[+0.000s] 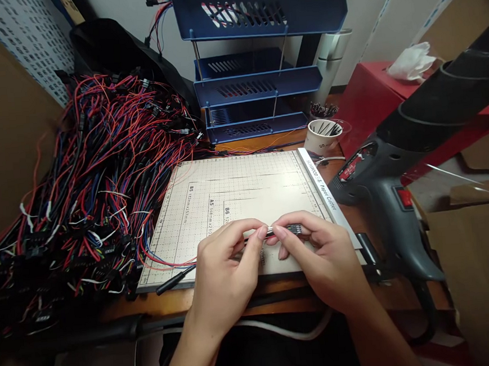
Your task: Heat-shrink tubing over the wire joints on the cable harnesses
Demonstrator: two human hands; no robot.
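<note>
Both hands meet over the front of the paper cutter board (196, 209). My left hand (227, 263) is closed in a pinch on a thin wire end, of which only a small pale and dark piece shows between the fingertips. My right hand (324, 255) pinches a black connector (294, 229), whose block end sticks out past the thumb. The two sets of fingertips almost touch. Red and blue wires (170, 264) come from the left and pass behind my left hand. A black cable end (176, 280) pokes out left of that hand. The fingers cover the join.
A big heap of red, blue and black wires (99, 160) fills the left side. Behind the board stands a blue tiered rack (257, 85). A paper cup (323, 137) holds dark thin pieces. At the right are a heat gun (391, 166) and cardboard (475, 266).
</note>
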